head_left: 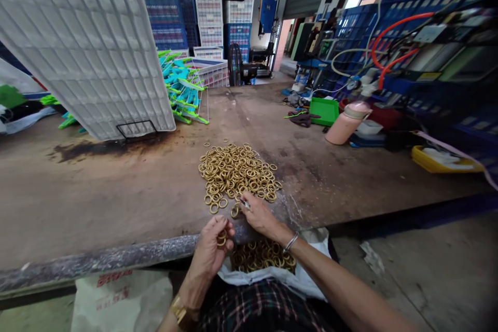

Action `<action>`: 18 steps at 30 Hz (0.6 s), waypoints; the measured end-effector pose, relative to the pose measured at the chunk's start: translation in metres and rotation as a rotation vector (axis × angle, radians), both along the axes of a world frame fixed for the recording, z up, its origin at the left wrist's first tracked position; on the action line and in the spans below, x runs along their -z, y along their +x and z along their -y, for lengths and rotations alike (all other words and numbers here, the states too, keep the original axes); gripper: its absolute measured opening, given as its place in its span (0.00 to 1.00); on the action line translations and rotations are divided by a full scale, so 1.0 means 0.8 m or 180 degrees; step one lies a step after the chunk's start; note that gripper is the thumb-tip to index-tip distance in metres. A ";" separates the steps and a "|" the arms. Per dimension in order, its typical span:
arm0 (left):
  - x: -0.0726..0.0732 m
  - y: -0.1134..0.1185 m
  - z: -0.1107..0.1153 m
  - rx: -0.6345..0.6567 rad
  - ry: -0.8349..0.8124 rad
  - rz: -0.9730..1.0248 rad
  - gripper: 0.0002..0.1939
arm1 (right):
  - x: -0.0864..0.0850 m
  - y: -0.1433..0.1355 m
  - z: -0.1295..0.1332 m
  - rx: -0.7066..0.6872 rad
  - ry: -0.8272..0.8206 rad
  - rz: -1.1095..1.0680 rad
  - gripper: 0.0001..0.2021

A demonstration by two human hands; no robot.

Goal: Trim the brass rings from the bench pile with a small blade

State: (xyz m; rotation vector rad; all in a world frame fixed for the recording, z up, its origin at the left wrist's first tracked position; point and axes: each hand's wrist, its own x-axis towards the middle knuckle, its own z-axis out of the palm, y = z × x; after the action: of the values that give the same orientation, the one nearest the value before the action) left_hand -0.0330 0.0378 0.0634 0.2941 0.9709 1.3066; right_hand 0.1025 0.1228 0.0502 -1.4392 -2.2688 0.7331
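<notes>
Head view: two hands [233, 233] at one heap of brass rings [237, 171].

hands: two, left hand [212, 249] and right hand [260, 216]
brass rings [237, 172] on the desk [97, 192]: one heap, far too many to count
rings in left hand: a few, number unclear
bag of rings [264, 257]: one, white, in the lap
bracelet [290, 241]: one, right wrist
watch [181, 313]: one, left wrist
white tray [81, 41]: one, leaning upright
pink bottle [347, 122]: one
green box [324, 111]: one
yellow tray [443, 162]: one
fan [235, 65]: one
red hoses [392, 41]: two
stacked crates [210, 15]: several white and blue, count unclear
teal hangers [182, 88]: one pile, uncounted
</notes>
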 end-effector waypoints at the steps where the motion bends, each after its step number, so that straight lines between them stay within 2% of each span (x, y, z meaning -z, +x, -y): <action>1: 0.000 0.004 -0.003 -0.0034 0.0085 -0.0238 0.13 | 0.001 0.004 0.002 0.0007 -0.0006 -0.0152 0.04; 6: 0.000 0.019 -0.016 -0.0027 0.0308 -0.1360 0.18 | -0.002 0.019 0.013 -0.0179 0.0055 -0.0800 0.03; 11: 0.002 0.025 -0.025 0.0367 0.0522 -0.1816 0.15 | -0.016 0.023 0.023 -0.0260 0.0026 -0.1149 0.04; 15: 0.000 0.028 -0.026 0.0327 0.0673 -0.2066 0.12 | -0.027 0.019 0.026 -0.0065 -0.0400 -0.1475 0.05; 18: -0.004 0.028 -0.024 0.0303 0.0969 -0.2332 0.10 | -0.028 0.015 0.024 0.0103 -0.0850 -0.1676 0.09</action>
State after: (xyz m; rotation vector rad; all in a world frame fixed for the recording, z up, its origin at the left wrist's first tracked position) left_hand -0.0103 0.0570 0.0669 1.0949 1.3366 1.2740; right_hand 0.1145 0.1038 0.0724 -1.1998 -1.7885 1.2711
